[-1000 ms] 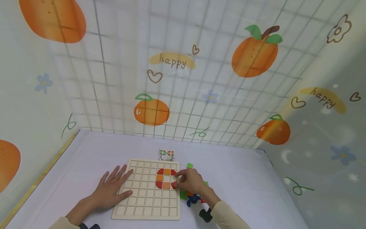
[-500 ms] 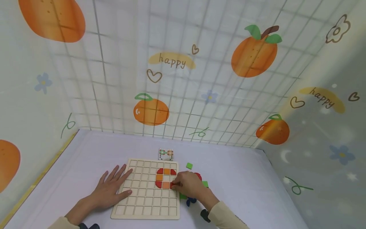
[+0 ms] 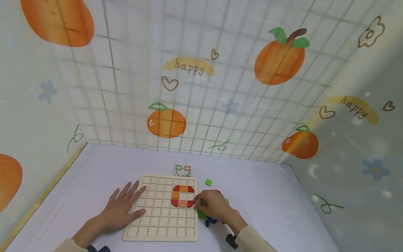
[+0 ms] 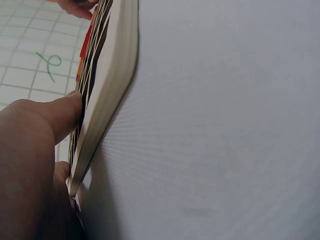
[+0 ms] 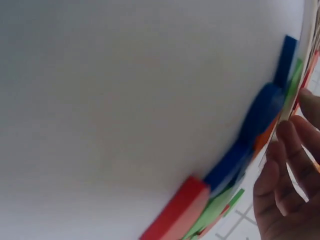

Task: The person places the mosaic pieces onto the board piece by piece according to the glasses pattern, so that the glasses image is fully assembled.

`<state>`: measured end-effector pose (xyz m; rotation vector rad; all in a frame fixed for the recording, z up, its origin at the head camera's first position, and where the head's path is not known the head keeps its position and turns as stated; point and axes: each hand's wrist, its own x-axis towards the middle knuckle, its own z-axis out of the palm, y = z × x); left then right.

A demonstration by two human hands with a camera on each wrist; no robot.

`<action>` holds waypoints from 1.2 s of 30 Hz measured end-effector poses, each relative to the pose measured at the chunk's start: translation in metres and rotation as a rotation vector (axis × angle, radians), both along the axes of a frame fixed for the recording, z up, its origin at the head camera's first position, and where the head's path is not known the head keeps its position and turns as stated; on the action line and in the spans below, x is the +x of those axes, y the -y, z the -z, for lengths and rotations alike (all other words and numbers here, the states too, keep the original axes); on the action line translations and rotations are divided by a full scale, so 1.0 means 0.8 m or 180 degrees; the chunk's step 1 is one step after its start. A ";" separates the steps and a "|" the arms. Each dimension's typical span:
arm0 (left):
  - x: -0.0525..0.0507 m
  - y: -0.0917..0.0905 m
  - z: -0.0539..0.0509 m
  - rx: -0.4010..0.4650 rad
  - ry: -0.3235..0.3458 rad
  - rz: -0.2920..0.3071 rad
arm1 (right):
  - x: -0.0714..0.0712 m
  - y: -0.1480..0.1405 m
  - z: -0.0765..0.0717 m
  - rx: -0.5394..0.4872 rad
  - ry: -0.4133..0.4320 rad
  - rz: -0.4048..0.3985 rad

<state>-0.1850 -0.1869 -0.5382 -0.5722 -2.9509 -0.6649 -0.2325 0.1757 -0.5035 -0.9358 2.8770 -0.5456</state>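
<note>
Tiles (image 3: 183,203) look super light, stiff; I'd pinch edges. Right grip (image 3: 213,204) seems loose, empty; left grip (image 3: 119,209) lies spread across board (image 3: 160,221).

Grid board (image 3: 158,239): pale cream, under left fingers (image 3: 139,193). Just beside right fingers (image 3: 200,196): red corner tiles (image 3: 175,203), orange tiles (image 3: 183,189), one peach tile (image 3: 183,203). Beyond right fingers: bright green tile (image 3: 208,182). Right wrist view, near fingers: blue pieces (image 5: 262,112), red piece (image 5: 177,210). Curtain (image 3: 195,91) past both hands' fingers: white, grey grid, orange-fruit print.
</note>
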 end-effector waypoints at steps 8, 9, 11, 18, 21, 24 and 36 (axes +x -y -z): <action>-0.001 0.000 0.000 -0.0016 0.0020 0.0007 | 0.004 -0.032 -0.004 0.0155 0.0179 0.0213; -0.001 0.000 0.000 0.0006 0.0014 0.0011 | 0.004 -0.037 -0.005 0.0167 0.0185 0.0205; 0.000 0.000 -0.002 0.0005 0.0029 0.0002 | 0.004 -0.046 -0.003 0.0178 0.0204 0.0203; 0.001 -0.001 -0.005 0.0028 0.0053 0.0009 | 0.008 -0.071 -0.001 0.0238 0.0489 0.0335; 0.001 0.000 -0.002 0.0033 0.0007 0.0012 | 0.012 -0.074 0.001 0.0225 0.0545 0.0354; 0.001 0.001 -0.001 0.0022 0.0008 -0.0006 | 0.017 -0.071 0.003 0.0190 0.0432 0.0316; 0.000 -0.001 0.002 0.0047 -0.0015 -0.0019 | 0.010 -0.050 -0.003 0.0480 -0.0036 0.0013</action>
